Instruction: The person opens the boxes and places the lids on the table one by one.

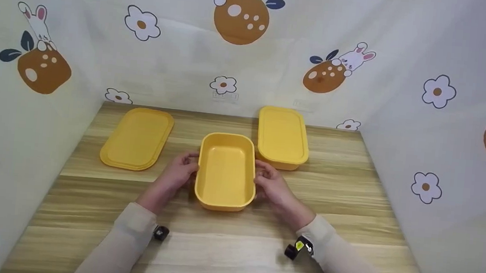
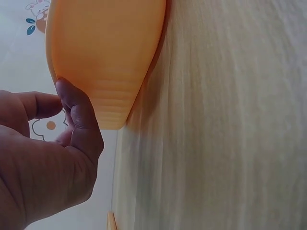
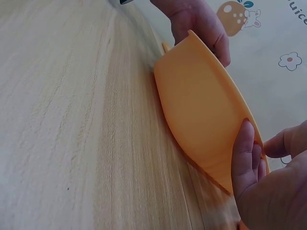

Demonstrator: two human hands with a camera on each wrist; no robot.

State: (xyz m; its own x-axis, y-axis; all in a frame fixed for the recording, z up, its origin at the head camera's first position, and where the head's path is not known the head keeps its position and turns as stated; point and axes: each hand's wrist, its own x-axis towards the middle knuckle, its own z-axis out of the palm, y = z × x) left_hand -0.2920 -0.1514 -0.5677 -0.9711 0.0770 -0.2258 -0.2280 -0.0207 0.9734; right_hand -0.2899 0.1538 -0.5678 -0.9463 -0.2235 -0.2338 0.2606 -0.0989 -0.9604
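A yellow, rectangular plastic food container (image 1: 225, 174) with rounded corners stands lidless in the middle of the table, and its inside is bare. My left hand (image 1: 178, 170) grips its left side, with fingertips at the rim and outer wall. On the opposite side my right hand (image 1: 274, 187) grips the rim in the same way. In the left wrist view, the left hand (image 2: 53, 153) has curled fingers against the container's wall (image 2: 105, 52). The right wrist view shows the right hand (image 3: 268, 177) pinching the rim of the container (image 3: 196, 96).
A flat yellow lid (image 1: 137, 138) lies on the left of the wooden table (image 1: 224, 253). A second yellow container with its lid on (image 1: 283, 135) stands back right, close to my right hand. Printed cloth walls (image 1: 179, 60) enclose the back and sides.
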